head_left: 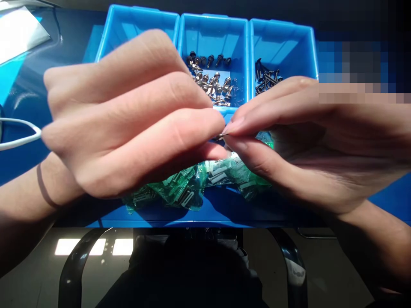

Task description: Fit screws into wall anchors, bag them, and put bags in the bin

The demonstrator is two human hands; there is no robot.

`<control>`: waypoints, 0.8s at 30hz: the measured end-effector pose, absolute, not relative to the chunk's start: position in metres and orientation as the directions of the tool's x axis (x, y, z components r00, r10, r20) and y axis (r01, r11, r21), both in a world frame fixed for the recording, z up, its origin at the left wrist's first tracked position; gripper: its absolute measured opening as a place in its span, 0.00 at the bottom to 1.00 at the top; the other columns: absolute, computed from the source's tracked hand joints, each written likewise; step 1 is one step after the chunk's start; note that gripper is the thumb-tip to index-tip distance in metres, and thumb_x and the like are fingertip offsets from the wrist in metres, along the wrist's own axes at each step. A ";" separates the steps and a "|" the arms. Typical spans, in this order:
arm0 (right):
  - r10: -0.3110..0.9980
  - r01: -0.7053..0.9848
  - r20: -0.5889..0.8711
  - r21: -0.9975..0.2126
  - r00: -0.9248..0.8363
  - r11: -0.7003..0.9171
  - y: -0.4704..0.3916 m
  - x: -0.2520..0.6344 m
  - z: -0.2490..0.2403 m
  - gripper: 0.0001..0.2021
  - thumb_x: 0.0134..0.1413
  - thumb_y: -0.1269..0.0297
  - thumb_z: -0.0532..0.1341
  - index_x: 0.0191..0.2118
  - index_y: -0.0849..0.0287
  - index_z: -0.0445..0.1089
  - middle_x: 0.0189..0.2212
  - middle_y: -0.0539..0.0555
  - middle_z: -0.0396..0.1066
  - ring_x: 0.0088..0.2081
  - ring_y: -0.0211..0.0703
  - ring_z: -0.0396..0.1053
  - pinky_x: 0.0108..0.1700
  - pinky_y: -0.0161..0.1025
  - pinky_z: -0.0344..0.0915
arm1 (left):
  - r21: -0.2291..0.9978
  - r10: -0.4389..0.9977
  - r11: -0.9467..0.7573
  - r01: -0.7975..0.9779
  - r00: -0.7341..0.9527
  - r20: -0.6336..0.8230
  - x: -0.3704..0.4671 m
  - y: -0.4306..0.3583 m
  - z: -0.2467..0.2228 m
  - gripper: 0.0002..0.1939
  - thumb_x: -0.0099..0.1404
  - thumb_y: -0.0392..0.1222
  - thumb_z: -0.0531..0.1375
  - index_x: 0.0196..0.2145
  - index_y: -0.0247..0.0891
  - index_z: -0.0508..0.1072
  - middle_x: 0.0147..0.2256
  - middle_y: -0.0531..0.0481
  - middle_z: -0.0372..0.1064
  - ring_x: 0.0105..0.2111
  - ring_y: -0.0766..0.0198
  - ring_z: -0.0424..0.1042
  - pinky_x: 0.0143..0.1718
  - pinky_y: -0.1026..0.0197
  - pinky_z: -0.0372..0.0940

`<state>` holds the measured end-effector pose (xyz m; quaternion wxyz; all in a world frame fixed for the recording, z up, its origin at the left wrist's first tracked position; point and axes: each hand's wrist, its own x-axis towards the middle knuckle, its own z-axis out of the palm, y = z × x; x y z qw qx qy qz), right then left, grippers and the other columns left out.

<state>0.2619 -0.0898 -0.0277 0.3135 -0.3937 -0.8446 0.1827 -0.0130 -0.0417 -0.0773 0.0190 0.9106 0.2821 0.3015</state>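
Observation:
In front of my chest, my left hand and my right hand meet fingertip to fingertip. Between them is a small dark metal piece, mostly covered by the fingers, so its kind cannot be made out. The thumb and index finger of my right hand pinch one end of it. My left hand is closed, its thumb and index finger at the other end. Under the hands lie green-tinted clear plastic bags with small metal parts inside.
Behind the hands stand three joined blue bins. The middle bin holds silvery hex-head screws; the right bin holds dark screws. My left hand partly hides the left bin. A white loop lies at left.

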 end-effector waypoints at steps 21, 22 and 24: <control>0.788 0.403 0.481 -0.681 -0.384 0.612 -0.086 0.254 -0.020 0.10 0.57 0.77 0.69 0.40 0.53 0.75 0.33 0.47 0.82 0.34 0.33 0.80 0.38 0.30 0.76 | 0.257 0.600 -0.786 0.562 0.595 0.534 0.013 -0.066 -0.053 0.27 0.75 0.65 0.49 0.60 0.49 0.69 0.53 0.48 0.74 0.66 0.41 0.68 0.63 0.31 0.70; 0.792 0.409 0.486 -0.680 -0.370 0.608 -0.085 0.254 -0.020 0.10 0.57 0.76 0.69 0.39 0.53 0.75 0.32 0.47 0.81 0.34 0.33 0.79 0.37 0.30 0.76 | 0.208 0.575 -0.807 0.552 0.658 0.486 0.012 -0.065 -0.046 0.23 0.75 0.62 0.52 0.58 0.48 0.70 0.52 0.49 0.75 0.62 0.43 0.72 0.59 0.33 0.72; 0.802 0.427 0.481 -0.680 -0.353 0.596 -0.085 0.254 -0.021 0.10 0.56 0.76 0.68 0.38 0.52 0.75 0.30 0.46 0.81 0.31 0.33 0.79 0.35 0.30 0.76 | 0.119 0.529 -0.839 0.531 0.745 0.406 0.009 -0.062 -0.034 0.18 0.75 0.56 0.58 0.55 0.46 0.72 0.49 0.49 0.78 0.54 0.45 0.77 0.51 0.39 0.74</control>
